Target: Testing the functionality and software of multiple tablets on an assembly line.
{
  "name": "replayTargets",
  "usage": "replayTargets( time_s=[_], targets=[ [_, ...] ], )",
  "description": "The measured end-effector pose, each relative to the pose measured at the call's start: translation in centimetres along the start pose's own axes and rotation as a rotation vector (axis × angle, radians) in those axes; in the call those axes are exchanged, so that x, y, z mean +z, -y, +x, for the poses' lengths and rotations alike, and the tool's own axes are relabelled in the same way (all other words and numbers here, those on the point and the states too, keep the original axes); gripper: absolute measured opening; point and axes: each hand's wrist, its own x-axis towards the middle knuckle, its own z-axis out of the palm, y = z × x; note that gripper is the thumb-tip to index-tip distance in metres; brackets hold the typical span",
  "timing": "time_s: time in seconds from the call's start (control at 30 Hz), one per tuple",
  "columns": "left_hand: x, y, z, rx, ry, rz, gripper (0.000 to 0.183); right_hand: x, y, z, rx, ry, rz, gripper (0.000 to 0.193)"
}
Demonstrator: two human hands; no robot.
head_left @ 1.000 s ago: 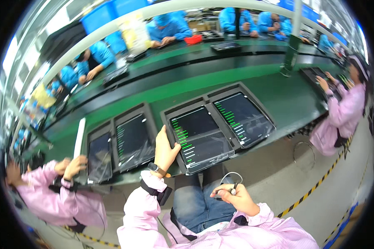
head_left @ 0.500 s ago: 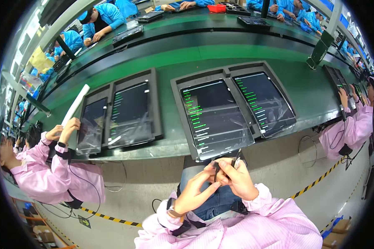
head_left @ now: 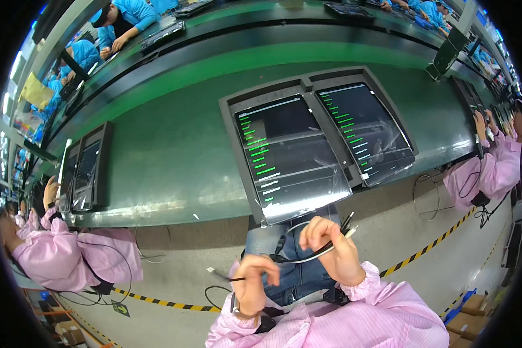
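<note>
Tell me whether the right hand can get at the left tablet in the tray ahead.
Probably yes: nothing visible bars the right hand from the left tablet, close ahead, though cables occupy its grip.

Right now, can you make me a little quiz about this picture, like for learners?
1. How many flat black tablets lie in the nearest grey rectangular tray?
2. True or false: both bare hands rest on that tray.
3. The thin cables at the bare right hand are: (a) red and blue, (b) black and white, (c) yellow?
Key: 1. Two. 2. False: the bare left hand and right hand are off it. 3. b.
</note>
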Motion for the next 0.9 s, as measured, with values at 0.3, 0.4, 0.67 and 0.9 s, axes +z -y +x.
replayTargets(
  time_s=[0.3, 0.4, 0.67, 0.9],
  targets=[
    [-0.1, -2.3, 2.2, -0.039, 0.127, 0.299, 0.015, -0.8, 1.8, -0.2, 0.116, -0.113, 0.071, 0.052],
    [1.9, -2.3, 3.2, -0.088, 0.331, 0.582, 0.013, -0.7, 2.3, 0.4, 0.087, -0.184, 0.193, 0.047],
    [2.9, 2.1, 2.8, 0.348, 0.378, 0.943, 0.026, -0.6, 1.5, -0.5, 0.110, -0.100, 0.183, 0.047],
    [1.1, 0.6, 3.1, 0.191, 0.489, 0.772, 0.023, -1.2, 2.0, -0.5, 0.245, -0.130, 0.155, 0.051]
  ],
)
